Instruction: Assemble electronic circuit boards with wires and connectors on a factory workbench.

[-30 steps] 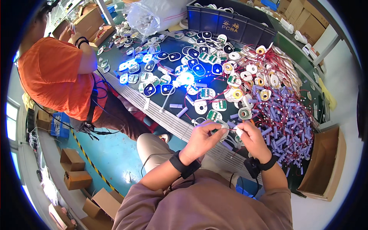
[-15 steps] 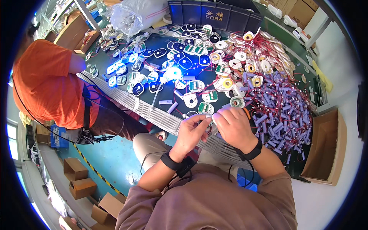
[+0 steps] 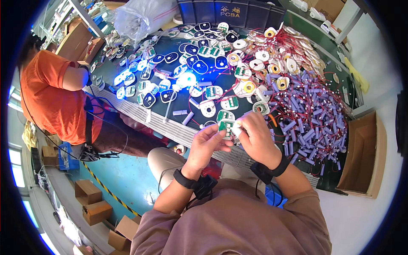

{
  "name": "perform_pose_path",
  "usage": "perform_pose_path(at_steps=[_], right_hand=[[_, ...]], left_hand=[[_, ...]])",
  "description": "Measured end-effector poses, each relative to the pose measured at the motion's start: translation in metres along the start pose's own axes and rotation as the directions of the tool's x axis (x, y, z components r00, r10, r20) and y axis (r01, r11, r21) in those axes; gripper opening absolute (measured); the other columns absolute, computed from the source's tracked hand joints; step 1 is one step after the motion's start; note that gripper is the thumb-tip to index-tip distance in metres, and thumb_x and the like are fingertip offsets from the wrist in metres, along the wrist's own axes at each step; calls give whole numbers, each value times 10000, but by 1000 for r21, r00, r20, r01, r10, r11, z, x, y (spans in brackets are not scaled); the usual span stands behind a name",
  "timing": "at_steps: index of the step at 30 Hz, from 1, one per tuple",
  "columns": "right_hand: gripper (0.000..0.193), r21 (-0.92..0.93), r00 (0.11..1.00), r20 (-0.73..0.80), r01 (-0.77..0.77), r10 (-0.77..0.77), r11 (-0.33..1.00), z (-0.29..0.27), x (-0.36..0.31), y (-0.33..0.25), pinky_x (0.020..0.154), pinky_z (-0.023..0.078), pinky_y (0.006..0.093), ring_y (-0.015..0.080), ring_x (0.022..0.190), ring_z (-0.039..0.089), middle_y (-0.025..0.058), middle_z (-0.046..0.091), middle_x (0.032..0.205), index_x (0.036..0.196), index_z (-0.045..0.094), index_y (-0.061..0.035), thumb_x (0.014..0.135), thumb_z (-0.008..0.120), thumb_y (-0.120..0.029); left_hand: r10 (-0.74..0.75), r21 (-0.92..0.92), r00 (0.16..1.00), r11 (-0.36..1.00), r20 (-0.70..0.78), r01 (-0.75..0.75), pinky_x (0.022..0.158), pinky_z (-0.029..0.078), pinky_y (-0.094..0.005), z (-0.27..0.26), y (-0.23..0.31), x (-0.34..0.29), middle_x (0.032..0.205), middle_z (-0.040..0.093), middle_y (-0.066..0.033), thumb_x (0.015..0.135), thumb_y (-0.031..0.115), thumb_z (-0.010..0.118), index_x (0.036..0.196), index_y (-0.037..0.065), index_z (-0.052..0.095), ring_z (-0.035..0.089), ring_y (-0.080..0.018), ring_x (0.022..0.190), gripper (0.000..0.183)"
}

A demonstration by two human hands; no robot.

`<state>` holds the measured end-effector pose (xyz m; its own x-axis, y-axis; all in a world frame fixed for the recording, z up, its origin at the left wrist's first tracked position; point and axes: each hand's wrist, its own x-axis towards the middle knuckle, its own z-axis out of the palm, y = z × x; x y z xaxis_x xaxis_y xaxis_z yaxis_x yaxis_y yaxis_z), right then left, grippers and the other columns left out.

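Note:
Between my hands, over the table's near edge, is a small green circuit board (image 3: 225,128) with white parts on it. My left hand (image 3: 205,145) grips the board's lower left side between thumb and fingers. Close against its right side, my right hand (image 3: 257,138) pinches a small white piece (image 3: 237,130), whose kind I cannot make out. Just beyond my fingers lie another green board in a white round housing (image 3: 225,115) and a white ring-shaped disc (image 3: 208,108). A lilac cylindrical battery (image 3: 188,118) rests to the left of them.
A heap of lilac batteries with red wires (image 3: 304,114) fills the right side, beside an open cardboard box (image 3: 363,157). White discs (image 3: 297,49) pile behind it. A dark plastic crate (image 3: 255,16) stands at the back. A person in orange (image 3: 55,97) works at left, near glowing blue lights (image 3: 185,79).
The green board now shows face-up between my hands, which have drawn slightly apart. The view has shifted a little. The person at left has raised the upper body and arm.

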<state>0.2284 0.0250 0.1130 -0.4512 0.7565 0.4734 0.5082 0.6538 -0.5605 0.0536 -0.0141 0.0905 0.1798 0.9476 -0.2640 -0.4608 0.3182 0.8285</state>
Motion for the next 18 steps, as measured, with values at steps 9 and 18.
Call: perform_pose_path(at_steps=[9, 18], right_hand=[[194, -90, 1000, -3, 9, -9, 996, 2, -2, -1, 726, 370, 400, 298, 818, 458, 113, 482, 848, 916, 519, -37, 732, 582, -39], [209, -152, 999, -19, 38, -41, 988, -1, 3, -2, 722, 375, 392, 275, 805, 479, 86, 498, 833, 915, 526, -50, 721, 605, -43]], left_hand=[[16, 44, 1000, 999, -17, -15, 641, 555, -274, 2, 0, -2, 953, 639, -135, 898, 62, 530, 1106, -44, 534, 659, -197, 780, 234], [59, 214, 998, 975, 11, -60, 659, 549, -271, 6, 9, -8, 978, 633, -130, 919, 66, 494, 1165, -59, 508, 658, -192, 815, 276]])
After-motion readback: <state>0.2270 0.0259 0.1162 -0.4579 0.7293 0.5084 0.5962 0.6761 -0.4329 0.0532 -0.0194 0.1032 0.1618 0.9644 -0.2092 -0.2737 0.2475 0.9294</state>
